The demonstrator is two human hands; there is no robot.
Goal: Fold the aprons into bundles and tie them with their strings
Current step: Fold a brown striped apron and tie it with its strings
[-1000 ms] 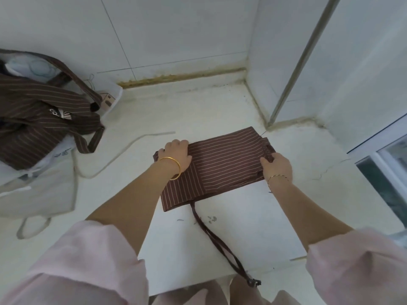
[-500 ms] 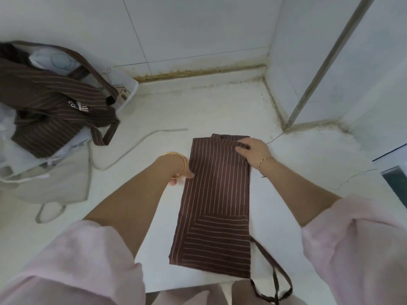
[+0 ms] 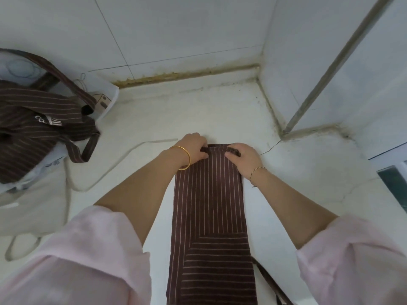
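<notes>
A plain tiled work corner, likely a kitchen's back room: white counter (image 3: 220,111), white wall tiles (image 3: 176,29) behind it, grimy sealant (image 3: 187,74) along its back edge, striped aprons (image 3: 33,119) heaped at its left.

A folded apron (image 3: 209,216), brown with thin stripes, is lying as a long strip on the white table (image 3: 198,111). The left hand (image 3: 193,148) and right hand (image 3: 244,159) are gripping its far corners, fingers curled over the edge. A heap of striped aprons (image 3: 33,119) is sitting at the far left, well apart.
</notes>
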